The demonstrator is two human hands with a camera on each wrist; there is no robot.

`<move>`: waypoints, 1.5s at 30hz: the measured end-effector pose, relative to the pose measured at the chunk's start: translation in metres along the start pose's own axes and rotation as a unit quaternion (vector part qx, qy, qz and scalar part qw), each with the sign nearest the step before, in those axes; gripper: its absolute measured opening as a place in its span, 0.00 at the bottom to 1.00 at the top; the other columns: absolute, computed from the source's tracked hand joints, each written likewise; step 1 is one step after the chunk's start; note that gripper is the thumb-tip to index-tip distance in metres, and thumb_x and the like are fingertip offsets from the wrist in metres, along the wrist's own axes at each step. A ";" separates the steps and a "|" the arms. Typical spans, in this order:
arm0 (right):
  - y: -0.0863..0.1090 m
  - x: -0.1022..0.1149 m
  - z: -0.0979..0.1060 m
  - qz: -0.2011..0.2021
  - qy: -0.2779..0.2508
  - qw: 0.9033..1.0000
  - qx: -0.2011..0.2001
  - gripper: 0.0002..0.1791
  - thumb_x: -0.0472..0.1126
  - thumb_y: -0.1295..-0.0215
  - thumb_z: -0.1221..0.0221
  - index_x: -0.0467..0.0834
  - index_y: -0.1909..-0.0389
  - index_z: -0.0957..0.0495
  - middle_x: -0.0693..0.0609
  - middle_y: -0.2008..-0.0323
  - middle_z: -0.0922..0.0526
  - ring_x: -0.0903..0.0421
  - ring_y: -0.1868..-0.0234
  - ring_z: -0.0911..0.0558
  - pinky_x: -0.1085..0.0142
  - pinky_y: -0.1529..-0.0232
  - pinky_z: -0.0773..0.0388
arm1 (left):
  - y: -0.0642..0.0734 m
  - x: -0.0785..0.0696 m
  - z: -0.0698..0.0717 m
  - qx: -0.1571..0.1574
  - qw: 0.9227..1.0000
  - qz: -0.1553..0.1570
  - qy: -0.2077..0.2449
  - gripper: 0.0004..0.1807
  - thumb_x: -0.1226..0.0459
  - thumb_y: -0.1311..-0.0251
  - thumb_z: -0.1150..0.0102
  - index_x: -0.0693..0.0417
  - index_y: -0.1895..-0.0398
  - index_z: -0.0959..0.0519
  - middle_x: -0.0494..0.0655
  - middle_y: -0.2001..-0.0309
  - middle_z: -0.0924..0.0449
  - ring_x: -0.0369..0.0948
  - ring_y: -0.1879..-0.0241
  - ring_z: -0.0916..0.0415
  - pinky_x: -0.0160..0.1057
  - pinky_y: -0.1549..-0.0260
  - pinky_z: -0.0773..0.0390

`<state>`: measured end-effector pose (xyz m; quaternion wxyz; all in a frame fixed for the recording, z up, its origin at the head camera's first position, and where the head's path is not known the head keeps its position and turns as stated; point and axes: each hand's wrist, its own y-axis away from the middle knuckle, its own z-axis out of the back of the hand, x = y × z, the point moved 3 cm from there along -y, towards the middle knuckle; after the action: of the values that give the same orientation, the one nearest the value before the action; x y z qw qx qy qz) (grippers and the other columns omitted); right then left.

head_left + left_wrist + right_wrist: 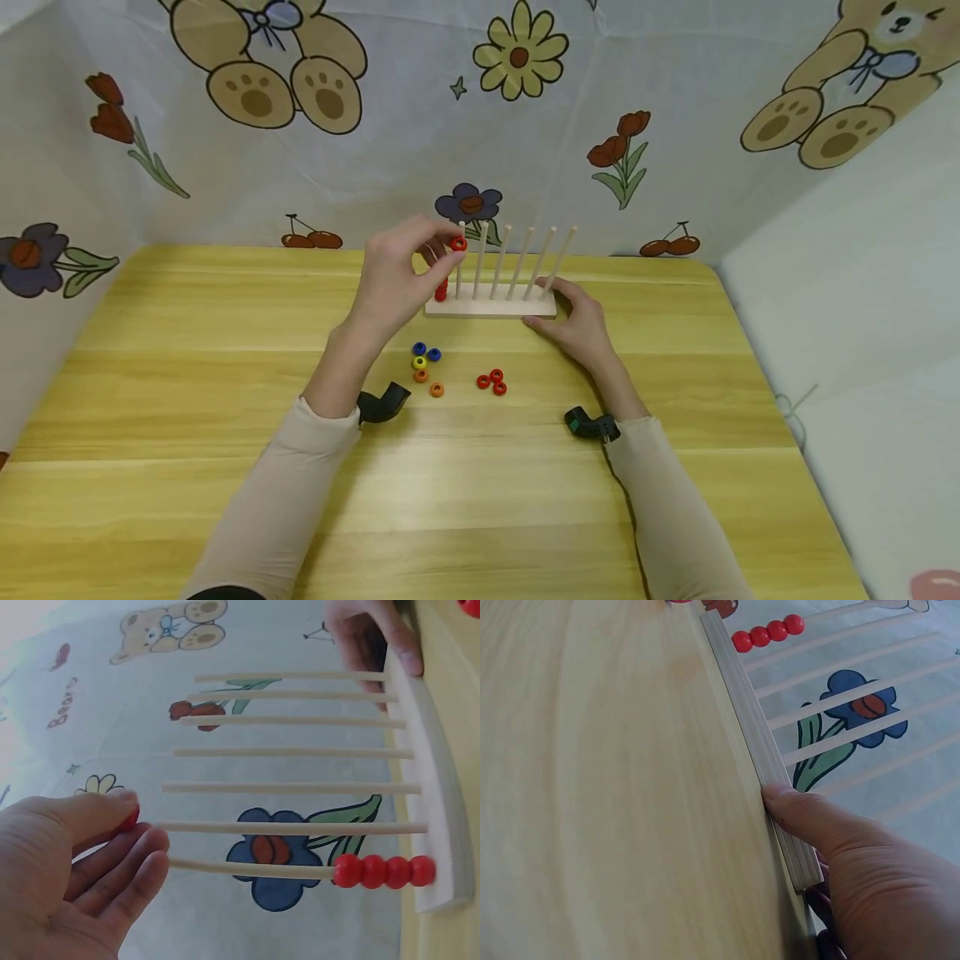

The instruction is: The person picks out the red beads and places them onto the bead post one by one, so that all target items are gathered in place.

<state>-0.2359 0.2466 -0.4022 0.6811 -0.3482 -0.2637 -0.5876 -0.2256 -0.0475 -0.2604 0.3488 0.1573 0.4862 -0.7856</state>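
Note:
A wooden peg rack point(491, 307) with several upright rods stands toward the back of the table. Between thumb and fingers, my left hand point(401, 271) pinches a red bead point(458, 243) by the tip of the second rod from the left. Whether that bead is threaded on the rod I cannot tell. Stacked red beads point(384, 871) sit on the leftmost rod, down against the base. My right hand point(577, 321) grips the right end of the base, its thumb point(802, 810) on the near side and fingers behind, partly hidden.
Loose red beads point(497, 376) lie in front of the rack. To their left are blue beads point(419, 348), a yellow bead point(419, 363) and orange beads point(437, 390). A patterned cloth point(405, 167) hangs behind the table's back edge.

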 end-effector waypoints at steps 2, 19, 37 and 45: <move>0.000 0.000 0.001 -0.001 -0.001 1.000 0.000 0.35 0.48 0.42 0.21 0.51 0.33 0.20 0.46 0.29 0.23 0.44 0.23 0.30 0.46 0.22 0.37 | -0.004 0.000 0.002 -0.035 0.999 -0.013 -0.009 0.11 0.70 0.35 0.29 0.62 0.51 0.14 0.53 0.60 0.13 0.43 0.65 0.17 0.39 0.65 0.16; 0.002 -0.002 0.001 -0.002 -0.009 1.000 0.000 0.35 0.47 0.42 0.21 0.52 0.33 0.20 0.47 0.28 0.23 0.44 0.23 0.31 0.46 0.22 0.37 | -0.007 0.014 -0.001 -0.069 0.995 0.066 -0.009 0.12 0.70 0.36 0.28 0.62 0.50 0.13 0.54 0.56 0.12 0.47 0.62 0.16 0.45 0.63 0.15; 0.003 -0.003 -0.002 0.011 -0.008 1.000 0.008 0.35 0.48 0.41 0.22 0.53 0.32 0.20 0.48 0.28 0.24 0.45 0.24 0.29 0.47 0.23 0.35 | 0.023 0.000 -0.005 -0.044 0.999 0.024 -0.018 0.04 0.69 0.33 0.31 0.61 0.59 0.12 0.52 0.66 0.13 0.47 0.64 0.21 0.45 0.65 0.23; 0.002 -0.003 0.000 0.010 -0.001 1.000 0.003 0.34 0.47 0.41 0.22 0.52 0.33 0.20 0.47 0.29 0.23 0.44 0.24 0.29 0.46 0.23 0.35 | 0.044 0.011 -0.028 0.175 0.978 0.101 -0.056 0.03 0.65 0.33 0.30 0.55 0.59 0.12 0.48 0.61 0.13 0.45 0.59 0.20 0.43 0.58 0.20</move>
<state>-0.2346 0.2484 -0.4046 0.6879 -0.3491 -0.2627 -0.5796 -0.2052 -0.0395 -0.3086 0.4205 0.2197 0.3026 -0.8267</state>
